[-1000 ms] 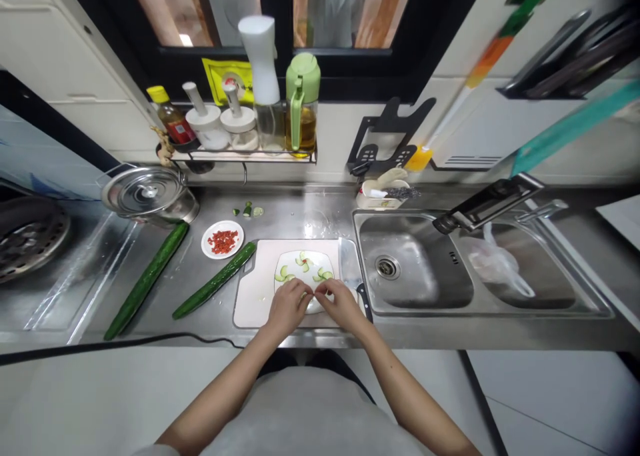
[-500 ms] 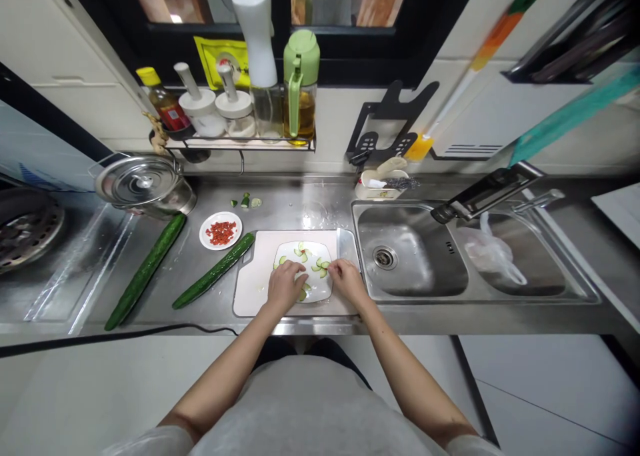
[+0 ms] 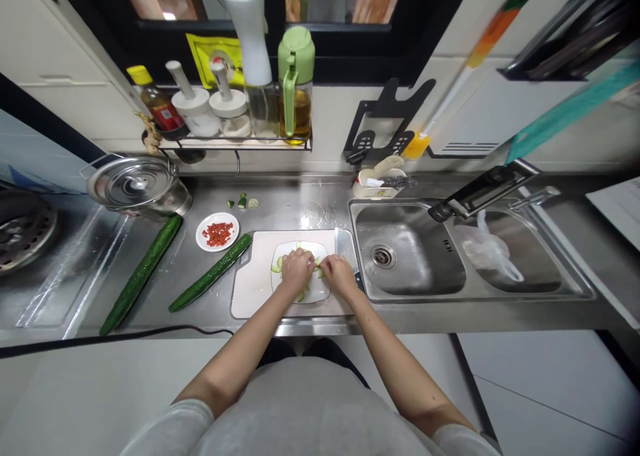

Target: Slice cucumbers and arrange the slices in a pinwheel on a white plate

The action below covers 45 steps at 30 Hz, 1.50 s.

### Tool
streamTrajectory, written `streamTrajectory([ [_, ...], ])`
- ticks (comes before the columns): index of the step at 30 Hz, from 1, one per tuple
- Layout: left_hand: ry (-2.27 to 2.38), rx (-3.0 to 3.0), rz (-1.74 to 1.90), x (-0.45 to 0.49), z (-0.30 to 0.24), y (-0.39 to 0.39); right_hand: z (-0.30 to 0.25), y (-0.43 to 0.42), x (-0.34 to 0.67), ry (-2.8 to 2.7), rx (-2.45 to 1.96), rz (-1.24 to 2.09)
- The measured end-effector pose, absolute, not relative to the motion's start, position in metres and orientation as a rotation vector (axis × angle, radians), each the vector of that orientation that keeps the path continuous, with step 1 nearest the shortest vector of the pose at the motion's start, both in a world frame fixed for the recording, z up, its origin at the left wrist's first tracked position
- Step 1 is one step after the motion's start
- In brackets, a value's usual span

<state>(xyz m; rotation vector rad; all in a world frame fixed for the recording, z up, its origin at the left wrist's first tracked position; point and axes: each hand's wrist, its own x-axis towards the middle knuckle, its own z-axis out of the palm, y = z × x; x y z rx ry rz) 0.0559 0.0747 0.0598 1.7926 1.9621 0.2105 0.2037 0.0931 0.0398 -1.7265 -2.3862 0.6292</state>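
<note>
Both hands are over a white square plate that sits on a pale cutting board. Thin cucumber slices lie on the plate. My left hand covers the plate's middle, fingers curled down onto the slices. My right hand is at the plate's right edge, fingers pinched toward the left hand. What the fingertips hold is hidden. A knife blade lies along the board's right side.
Two whole cucumbers lie left of the board. A small dish of chopped red chilli and cucumber ends sit behind. A lidded pot is far left, a double sink right, with a bottle shelf behind.
Both hands moved from the plate's near edge up onto its middle and came closer together. The view shifted slightly as the head moved.
</note>
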Motion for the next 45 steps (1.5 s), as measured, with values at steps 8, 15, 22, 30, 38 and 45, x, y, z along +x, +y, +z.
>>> streamTrajectory([
  [8,1.946,1.811,0.163,0.06,0.05,0.08,0.042,0.095,0.204,-2.404,-1.748,0.632],
  [15,1.943,1.821,0.155,0.064,0.047,0.08,0.04,0.094,0.204,-2.425,-1.757,0.627],
  [22,1.944,1.823,0.159,0.065,0.047,0.08,0.037,0.095,0.205,-2.43,-1.761,0.607],
  [30,1.948,1.81,0.125,0.064,0.05,0.08,0.036,0.096,0.203,-2.438,-1.77,0.582],
  [38,1.947,1.812,0.132,0.065,0.047,0.079,0.034,0.095,0.204,-2.428,-1.76,0.596],
  [45,1.944,1.809,0.135,0.066,0.049,0.078,0.038,0.094,0.203,-2.415,-1.766,0.615],
])
